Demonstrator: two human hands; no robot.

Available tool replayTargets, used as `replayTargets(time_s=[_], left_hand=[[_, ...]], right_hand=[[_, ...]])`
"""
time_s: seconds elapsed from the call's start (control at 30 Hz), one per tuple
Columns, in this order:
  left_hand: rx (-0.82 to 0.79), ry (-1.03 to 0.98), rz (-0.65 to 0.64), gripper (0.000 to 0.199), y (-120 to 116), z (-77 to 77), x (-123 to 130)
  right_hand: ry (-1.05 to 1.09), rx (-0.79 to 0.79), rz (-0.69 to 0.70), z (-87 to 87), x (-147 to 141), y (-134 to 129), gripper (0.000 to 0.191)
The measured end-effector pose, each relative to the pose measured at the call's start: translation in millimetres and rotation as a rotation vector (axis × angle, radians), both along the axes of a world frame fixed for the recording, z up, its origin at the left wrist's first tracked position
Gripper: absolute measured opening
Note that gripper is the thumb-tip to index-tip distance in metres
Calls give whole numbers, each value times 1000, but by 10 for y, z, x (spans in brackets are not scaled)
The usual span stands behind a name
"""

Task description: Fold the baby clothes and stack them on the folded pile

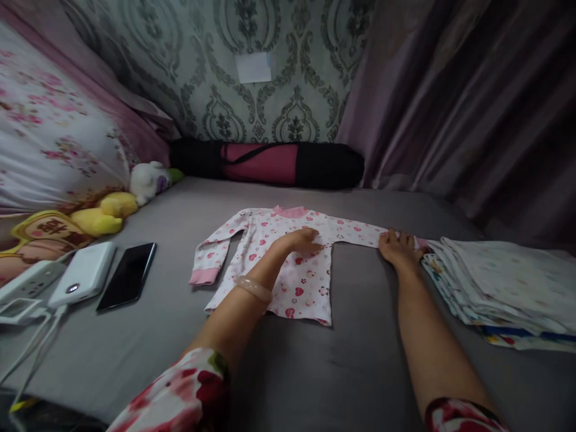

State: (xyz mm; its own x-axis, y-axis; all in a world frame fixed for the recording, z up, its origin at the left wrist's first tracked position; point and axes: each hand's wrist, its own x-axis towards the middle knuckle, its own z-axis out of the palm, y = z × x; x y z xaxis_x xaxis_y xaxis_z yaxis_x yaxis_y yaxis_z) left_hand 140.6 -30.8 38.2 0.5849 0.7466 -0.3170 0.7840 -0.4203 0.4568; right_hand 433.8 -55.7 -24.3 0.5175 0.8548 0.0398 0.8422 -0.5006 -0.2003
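Note:
A child's long-sleeved shirt (265, 258), white with pink hearts and flowers and pink trim, lies spread on a grey bed sheet (360, 360). Its collar points away from me. One sleeve bends down at the left; the other stretches out to the right. My left hand (302, 241), fingers extended, is over the shirt's chest; whether it presses on the cloth I cannot tell. Near the cuff of the stretched sleeve, my right hand (400, 247) lies with fingers spread on the fabric, partly covering it.
Right of the shirt is a stack of folded cloths (508, 282). On the left lie a black phone (127, 276), a white power bank (85, 273), a power strip (31, 281) and plush toys (105, 213). A black and pink long bag (265, 163) rests against the wall.

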Motion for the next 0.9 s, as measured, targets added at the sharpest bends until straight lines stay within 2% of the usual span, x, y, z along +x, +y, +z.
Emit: replayTargets(time_s=[0.07, 0.23, 0.3, 0.47, 0.57, 0.73, 0.8, 0.9], left_hand=[[-17, -101, 84, 61, -105, 74, -270], [166, -308, 370, 48, -240, 76, -1035], [224, -296, 515, 46, -233, 58, -1326], [316, -102, 864, 45, -206, 52, -1894], [293, -59, 970, 48, -212, 13, -2119], [58, -81, 1078, 52, -229, -116, -2328], [19, -63, 1094, 49, -230, -143, -2374], [-28, -2, 1101, 46, -225, -143, -2423]], right_hand=[[3, 5, 1, 0, -3, 1, 61], [-8, 4, 7, -3, -6, 10, 61], [-26, 3, 10, -2, -8, 6, 61], [-68, 10, 25, 13, -18, -4, 59], [-54, -2, 22, 15, -19, 10, 60], [-5, -45, -5, 12, 20, 58, 61], [19, -76, -21, 68, 30, 87, 61], [-17, -172, -66, 258, -65, 166, 54]])
